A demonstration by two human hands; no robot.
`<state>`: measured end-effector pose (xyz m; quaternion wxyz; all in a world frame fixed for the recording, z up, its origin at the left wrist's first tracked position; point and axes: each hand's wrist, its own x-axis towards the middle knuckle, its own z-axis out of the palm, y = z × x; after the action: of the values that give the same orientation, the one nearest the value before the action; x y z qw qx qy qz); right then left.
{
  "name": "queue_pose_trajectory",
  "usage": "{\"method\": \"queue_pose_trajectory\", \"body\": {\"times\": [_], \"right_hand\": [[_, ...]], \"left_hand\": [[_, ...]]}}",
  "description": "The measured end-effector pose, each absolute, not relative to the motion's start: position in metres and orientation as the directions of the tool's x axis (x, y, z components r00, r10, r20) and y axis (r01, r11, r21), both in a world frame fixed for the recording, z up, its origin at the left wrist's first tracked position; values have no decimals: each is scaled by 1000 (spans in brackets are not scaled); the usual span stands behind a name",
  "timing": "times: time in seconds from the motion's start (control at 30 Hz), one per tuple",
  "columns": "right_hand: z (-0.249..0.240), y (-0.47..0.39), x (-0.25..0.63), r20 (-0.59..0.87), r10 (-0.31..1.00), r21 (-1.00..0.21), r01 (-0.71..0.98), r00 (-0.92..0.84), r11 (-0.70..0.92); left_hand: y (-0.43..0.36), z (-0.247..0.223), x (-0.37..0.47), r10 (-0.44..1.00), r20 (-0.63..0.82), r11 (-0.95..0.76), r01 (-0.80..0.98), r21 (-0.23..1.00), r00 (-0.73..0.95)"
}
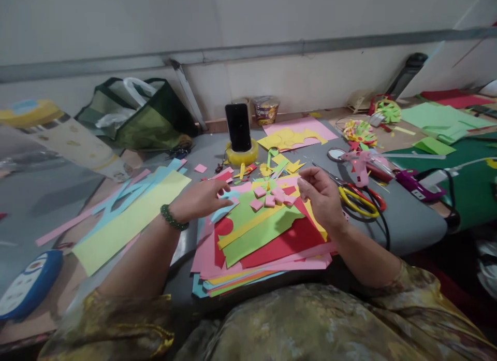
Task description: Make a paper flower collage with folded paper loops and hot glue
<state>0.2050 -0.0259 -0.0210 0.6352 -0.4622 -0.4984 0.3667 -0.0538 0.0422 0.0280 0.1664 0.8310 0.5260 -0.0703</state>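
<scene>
My left hand (204,198), with a green bead bracelet (173,217) at its wrist, hovers over the left side of a stack of coloured paper, fingers apart and holding nothing visible. Beside it lies a blue paper piece (224,210). Several small pink paper squares (269,200) lie on green paper (259,235) between my hands. My right hand (319,195) is raised at the right edge of the stack, its fingers curled and the thumb near the fingertips; whether something small is between them is too unclear to tell.
A phone (238,127) leans on a yellow tape roll (242,153) behind the stack. To the right are yellow-handled scissors (359,203) and a pink glue gun (360,167). A tumbler (66,138) and paper strips (132,216) are at left.
</scene>
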Motion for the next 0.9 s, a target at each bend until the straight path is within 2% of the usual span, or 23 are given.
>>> {"method": "queue_pose_trajectory", "body": {"times": [0.07, 0.17, 0.6, 0.9], "right_hand": [[-21, -26, 206, 307, 918, -948, -4, 250, 318], [-20, -25, 207, 314, 911, -946, 10, 269, 323], [-21, -26, 208, 353, 901, -934, 42, 253, 354], [-22, -29, 206, 412, 885, -910, 148, 214, 388]], "left_hand": [[44, 25, -55, 840, -356, -402, 910, 98, 409], [44, 21, -56, 834, -396, -404, 914, 37, 384], [44, 23, -54, 834, -394, -387, 919, 79, 385], [43, 26, -54, 841, -398, -363, 928, 84, 365]]}}
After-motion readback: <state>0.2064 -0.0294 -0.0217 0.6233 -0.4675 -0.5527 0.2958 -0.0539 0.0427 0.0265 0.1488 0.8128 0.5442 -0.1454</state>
